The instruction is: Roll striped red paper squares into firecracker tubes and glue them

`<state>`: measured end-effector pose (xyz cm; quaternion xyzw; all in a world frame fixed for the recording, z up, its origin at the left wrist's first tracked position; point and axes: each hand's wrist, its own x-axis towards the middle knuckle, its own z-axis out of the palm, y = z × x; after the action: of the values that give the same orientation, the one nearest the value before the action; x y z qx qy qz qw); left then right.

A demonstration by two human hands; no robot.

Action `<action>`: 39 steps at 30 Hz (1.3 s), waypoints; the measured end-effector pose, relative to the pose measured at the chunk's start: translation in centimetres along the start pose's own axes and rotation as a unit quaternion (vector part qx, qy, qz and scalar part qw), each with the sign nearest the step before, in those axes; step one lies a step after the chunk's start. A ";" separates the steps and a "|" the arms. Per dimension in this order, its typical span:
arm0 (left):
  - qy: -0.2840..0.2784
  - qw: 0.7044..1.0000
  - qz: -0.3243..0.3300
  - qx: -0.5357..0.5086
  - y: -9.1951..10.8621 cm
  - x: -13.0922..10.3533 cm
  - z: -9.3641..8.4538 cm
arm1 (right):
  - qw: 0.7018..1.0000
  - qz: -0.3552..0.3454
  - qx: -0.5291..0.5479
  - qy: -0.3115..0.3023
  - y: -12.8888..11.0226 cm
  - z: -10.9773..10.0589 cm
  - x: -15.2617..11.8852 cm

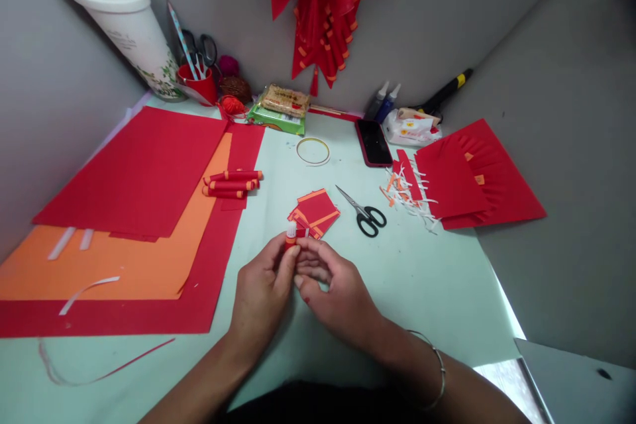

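My left hand (261,288) pinches a small red paper roll (290,243) with an orange band, wrapped around something with a ribbed white tip (291,228). The lower part of the roll is hidden by my fingers. My right hand (338,285) is curled, its fingertips against the roll's right side and its thumb a little apart below. Just beyond my hands lie overlapping red paper pieces with orange strips (320,211). Black-handled scissors (365,215) rest to the right of them, blades apart from the paper. Several finished red rolls with orange ends (233,184) are heaped at the left.
Large red sheets (139,165) and an orange sheet (149,271) cover the left side. A tape ring (313,150), a phone (373,143) and a wipes pack (412,129) lie farther back. Paper scraps (410,192) and folded red paper (489,179) are right. A tall cup (119,26) stands back left.
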<state>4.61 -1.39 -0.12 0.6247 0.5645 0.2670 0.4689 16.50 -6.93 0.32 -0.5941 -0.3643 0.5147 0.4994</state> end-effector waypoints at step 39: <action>-0.015 0.998 0.037 0.049 -0.3 -0.2 0.4 | 0.993 0.057 0.096 -0.027 0.3 -0.2 -0.1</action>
<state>4.73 -1.74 -0.50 0.6716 0.5460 0.2466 0.4360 16.68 -7.16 0.07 -0.5492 -0.2919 0.5909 0.5138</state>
